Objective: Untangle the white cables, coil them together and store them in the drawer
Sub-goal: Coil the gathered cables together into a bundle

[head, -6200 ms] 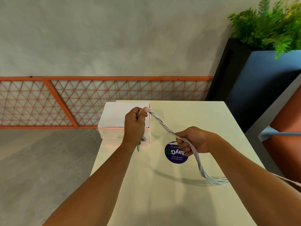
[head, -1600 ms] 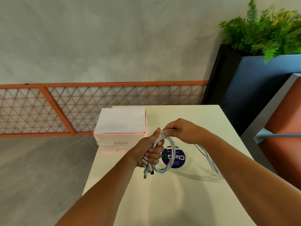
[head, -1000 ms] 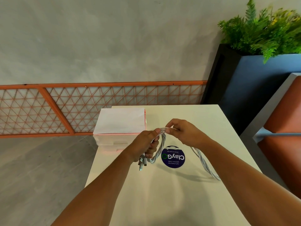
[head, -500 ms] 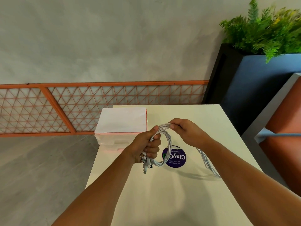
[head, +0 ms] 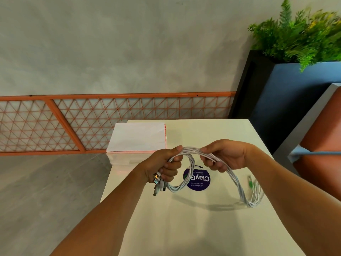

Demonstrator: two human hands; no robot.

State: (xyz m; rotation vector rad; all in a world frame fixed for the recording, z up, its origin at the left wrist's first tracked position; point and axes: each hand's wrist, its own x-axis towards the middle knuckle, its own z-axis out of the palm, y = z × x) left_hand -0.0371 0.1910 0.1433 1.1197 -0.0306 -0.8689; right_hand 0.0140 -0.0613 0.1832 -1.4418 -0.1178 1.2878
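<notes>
1. A bare grey wall [head: 129, 43] filled the background above a grey floor [head: 36, 200].
2. A cream table [head: 203, 233] stood in the foreground.
3. An orange lattice railing [head: 92, 122] ran along the foot of the wall, behind the table's far edge.
4. A blue-and-black planter [head: 276, 100] of green ferns [head: 299, 34] stood to the right of the table, beside an orange seat [head: 323, 137].
5. A small white drawer box [head: 137, 139] sat on the table's far left corner.
6. The left hand [head: 162, 169] was fisted round the white cables [head: 190, 151], with the plugs [head: 157, 185] hanging below it. The right hand [head: 227, 156], just beside it, curled its fingers round the same bundle.
7. The cables were held above the table. One loop hung over a round purple sticker [head: 200, 182], and the rest drooped right to the tabletop.
</notes>
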